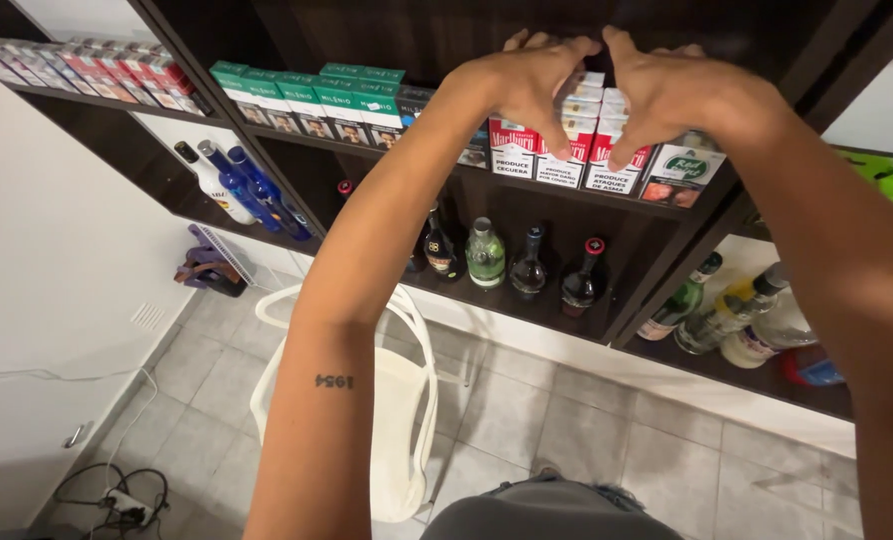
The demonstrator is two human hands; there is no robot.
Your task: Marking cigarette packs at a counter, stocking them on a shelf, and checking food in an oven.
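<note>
Left hand: the left hand (532, 75) was up on the shelf, fingers curled over the red and white packs (577, 135)
Right hand: the right hand (667, 90) gripped the same stack from the other side
Packs: upper dark shelf (667, 205), middle
Neighbours: green packs (317, 100) further left, bottles (507, 260) one shelf below
Floor: white plastic chair (397, 400) on grey tiles

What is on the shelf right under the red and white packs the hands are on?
Under the red and white packs held by the left hand and right hand, upright bottles stand in a row. The left forearm covers that shelf's left part.
</note>
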